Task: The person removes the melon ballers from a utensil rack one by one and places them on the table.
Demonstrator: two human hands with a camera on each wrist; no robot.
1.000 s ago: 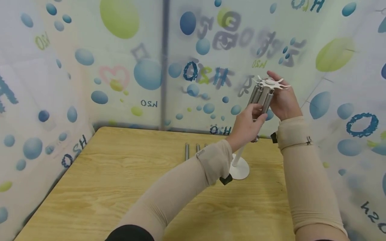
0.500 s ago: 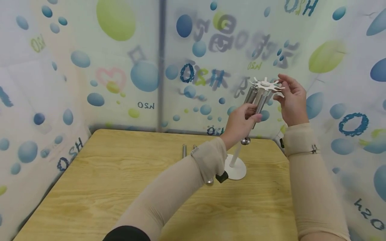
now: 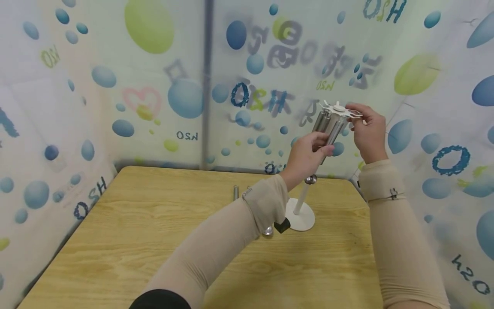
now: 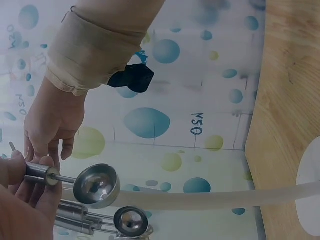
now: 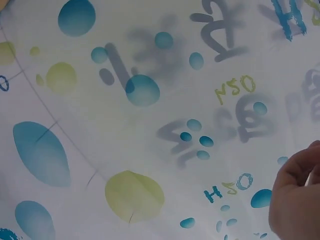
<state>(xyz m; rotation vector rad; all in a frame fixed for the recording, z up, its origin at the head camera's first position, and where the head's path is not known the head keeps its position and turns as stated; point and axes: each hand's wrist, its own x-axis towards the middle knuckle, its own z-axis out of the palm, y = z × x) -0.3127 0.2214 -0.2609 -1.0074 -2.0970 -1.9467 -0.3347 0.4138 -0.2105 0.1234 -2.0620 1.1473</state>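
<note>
My left hand [image 3: 305,156] grips the metal handle of a round-bowled scoop [image 4: 97,185], which hangs bowl down below the white star-shaped top of a rack [image 3: 339,109]. Thumb and fingertips of my right hand [image 3: 368,135] pinch the right edge of that top, at its hooked arms. Beside the gripped scoop, smaller scoops [image 4: 131,221] hang close together, partly behind my left fingers. The right wrist view catches only part of a hand at its edge.
The rack's pale pole [image 4: 200,200] rises from a round white base [image 3: 302,219] on the wooden table [image 3: 154,223]. More scoops lie on the table, one handle [image 3: 236,192] and one bowl [image 3: 268,231] showing around my left forearm. Patterned curtains [image 3: 154,64] surround the table.
My right hand drew away to the right from behind the rack top, then came back left so its fingertips meet the edge. My left hand keeps holding the scoop handle.
</note>
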